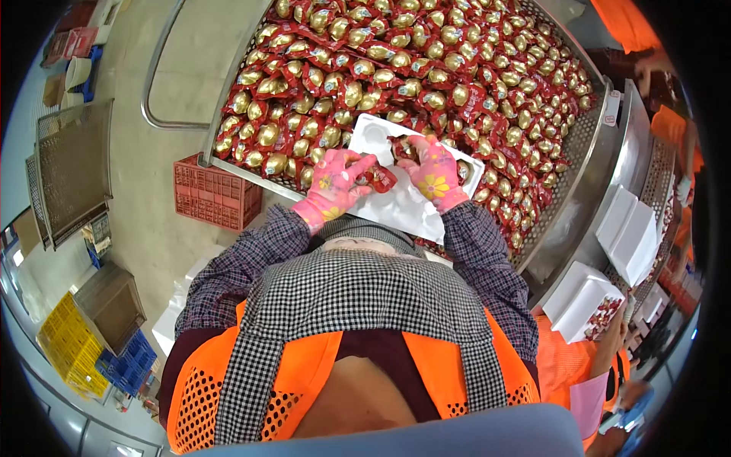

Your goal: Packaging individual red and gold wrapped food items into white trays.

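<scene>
My left hand (338, 181), in a pink flowered glove, holds a red-and-gold wrapped egg-shaped item (380, 178) over the white foam tray (370, 203). My right hand (432, 171), in a matching glove, is at the tray's upper right part, its fingers at another wrapped item (403, 148) in a hollow. One more wrapped item (464, 171) lies in the tray near the right edge. Several rounded hollows of the tray hold nothing. The tray rests between my body and a large heap of the same wrapped items (365, 68) in a perforated metal bin (571, 188).
A red plastic crate (214, 194) stands on the floor at the bin's left corner. White foam trays (628, 234) are stacked along the metal table at right, where co-workers in orange vests stand. Mesh racks and yellow crates (71, 348) stand far left.
</scene>
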Demonstrator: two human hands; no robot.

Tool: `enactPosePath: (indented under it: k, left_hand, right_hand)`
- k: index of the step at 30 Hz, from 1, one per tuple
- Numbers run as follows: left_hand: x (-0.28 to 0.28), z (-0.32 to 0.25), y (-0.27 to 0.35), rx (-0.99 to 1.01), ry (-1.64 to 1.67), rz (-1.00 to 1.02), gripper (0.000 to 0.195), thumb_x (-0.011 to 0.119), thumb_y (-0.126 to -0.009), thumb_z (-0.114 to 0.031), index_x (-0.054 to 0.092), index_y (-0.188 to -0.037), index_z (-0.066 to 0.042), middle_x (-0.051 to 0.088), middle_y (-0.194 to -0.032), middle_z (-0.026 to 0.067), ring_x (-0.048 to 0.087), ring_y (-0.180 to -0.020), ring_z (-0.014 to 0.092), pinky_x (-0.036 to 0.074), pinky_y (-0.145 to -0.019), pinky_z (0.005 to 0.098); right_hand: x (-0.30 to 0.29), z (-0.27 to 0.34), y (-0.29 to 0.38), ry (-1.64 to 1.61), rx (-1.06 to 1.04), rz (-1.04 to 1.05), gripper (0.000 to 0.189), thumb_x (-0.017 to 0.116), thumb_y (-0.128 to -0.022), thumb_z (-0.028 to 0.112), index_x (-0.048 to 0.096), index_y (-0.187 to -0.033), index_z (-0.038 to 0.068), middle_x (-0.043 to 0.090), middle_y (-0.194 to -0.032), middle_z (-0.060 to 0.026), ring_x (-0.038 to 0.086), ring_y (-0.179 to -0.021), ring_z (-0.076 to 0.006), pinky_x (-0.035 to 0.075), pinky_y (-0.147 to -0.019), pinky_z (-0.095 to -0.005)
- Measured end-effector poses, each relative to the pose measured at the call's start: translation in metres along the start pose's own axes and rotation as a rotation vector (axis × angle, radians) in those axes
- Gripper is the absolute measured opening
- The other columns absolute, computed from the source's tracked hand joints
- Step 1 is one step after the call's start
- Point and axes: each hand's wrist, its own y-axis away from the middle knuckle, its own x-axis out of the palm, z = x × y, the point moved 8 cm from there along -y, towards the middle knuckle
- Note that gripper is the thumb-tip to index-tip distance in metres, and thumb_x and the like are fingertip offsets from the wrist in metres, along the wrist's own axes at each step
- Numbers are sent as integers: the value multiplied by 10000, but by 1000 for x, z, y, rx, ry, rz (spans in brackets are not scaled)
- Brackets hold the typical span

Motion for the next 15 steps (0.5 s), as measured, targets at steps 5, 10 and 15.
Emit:
enactPosePath:
  k: [5, 10, 15]
  left_hand:
    - [12, 6, -4, 54, -71, 66, 561, 732, -683, -217, 581, -1223, -180, 576, -1021, 78, 520, -967, 277, 444, -817, 401]
    - [23, 12, -7, 146, -160, 65, 511, 720, -679, -230, 604, -1170, -151, 611, -1011, 48, 534, -935, 248, 419, -792, 407]
    - [19, 1, -8, 132, -199, 26, 510, 724, -646, -216, 616, -1139, -143, 593, -994, 28, 522, -938, 228, 390, -794, 419]
  right_hand:
    - [13, -2, -5, 121, -8, 13, 342, 682, -768, 247, 618, -1045, 57, 613, -938, -181, 604, -879, -357, 493, -755, -425]
    - [34, 6, -15, 238, 44, 78, 258, 642, -783, 252, 602, -940, 51, 584, -917, -166, 594, -867, -337, 484, -732, -423]
    - [32, -1, -9, 203, -108, -37, 299, 621, -783, 184, 585, -1052, 58, 559, -952, -157, 579, -876, -331, 473, -707, -427]
